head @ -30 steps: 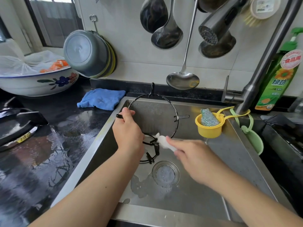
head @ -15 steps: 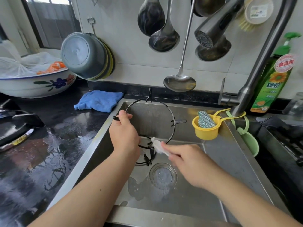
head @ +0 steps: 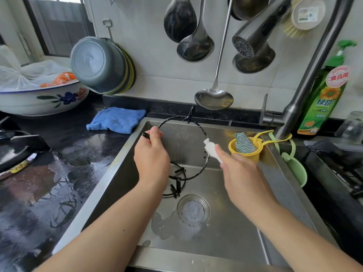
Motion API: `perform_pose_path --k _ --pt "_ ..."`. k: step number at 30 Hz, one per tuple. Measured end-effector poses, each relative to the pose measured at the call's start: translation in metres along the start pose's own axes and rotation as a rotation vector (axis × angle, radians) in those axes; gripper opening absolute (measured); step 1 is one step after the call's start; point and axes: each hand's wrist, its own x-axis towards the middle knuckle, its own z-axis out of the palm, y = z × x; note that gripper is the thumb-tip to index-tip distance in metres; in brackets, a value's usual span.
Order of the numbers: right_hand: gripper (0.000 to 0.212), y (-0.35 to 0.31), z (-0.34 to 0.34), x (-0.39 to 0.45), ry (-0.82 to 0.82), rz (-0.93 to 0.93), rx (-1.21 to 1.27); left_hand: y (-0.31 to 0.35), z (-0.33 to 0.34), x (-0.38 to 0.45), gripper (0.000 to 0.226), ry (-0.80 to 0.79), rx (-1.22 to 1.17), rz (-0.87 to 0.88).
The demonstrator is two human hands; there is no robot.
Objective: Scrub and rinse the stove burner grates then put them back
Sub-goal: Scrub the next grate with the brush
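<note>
A large black ring-shaped burner grate (head: 202,130) stands tilted in the steel sink (head: 231,228). My left hand (head: 152,156) grips its left prong. A smaller black grate (head: 177,182) lies on the sink floor below it. My right hand (head: 241,173) holds a small white brush (head: 211,149) with foam on it, pressed against the right side of the large ring.
A yellow cup (head: 246,149) with a scouring pad hangs off the tap (head: 306,81), beside a green holder (head: 294,169). A blue cloth (head: 117,119) lies on the wet black counter (head: 59,173). Ladles hang on the wall above. Dish soap (head: 322,99) stands at right, the stove (head: 15,150) at left.
My right hand has carried the brush up from the small grate to the right side of the large ring. My left hand keeps its hold on the prong.
</note>
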Motion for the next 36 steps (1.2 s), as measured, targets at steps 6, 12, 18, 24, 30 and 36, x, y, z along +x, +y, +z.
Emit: perform_pose_path --k 6,12,18,24,30,36 --pt "0.066 0.012 -0.001 0.005 -0.107 0.138 -0.155 0.002 -0.003 -0.005 0.038 -0.008 0.054 0.116" --pt "0.053 0.009 -0.002 0.003 -0.021 0.061 -0.001 0.002 -0.004 0.002 0.036 0.013 0.021 0.060" --pt "0.059 0.022 0.004 0.007 -0.102 0.120 -0.141 0.001 -0.004 0.002 0.037 0.022 0.072 0.072" --pt "0.050 0.006 0.000 0.009 -0.038 0.013 0.027 0.004 -0.004 0.005 0.037 0.032 0.058 0.015" --pt "0.049 0.010 0.004 0.008 -0.135 0.035 -0.143 -0.002 0.005 -0.013 0.046 -0.055 0.097 0.084" --pt "0.056 0.001 0.005 0.002 -0.115 0.060 -0.210 0.004 0.004 -0.017 0.042 -0.088 0.143 0.090"
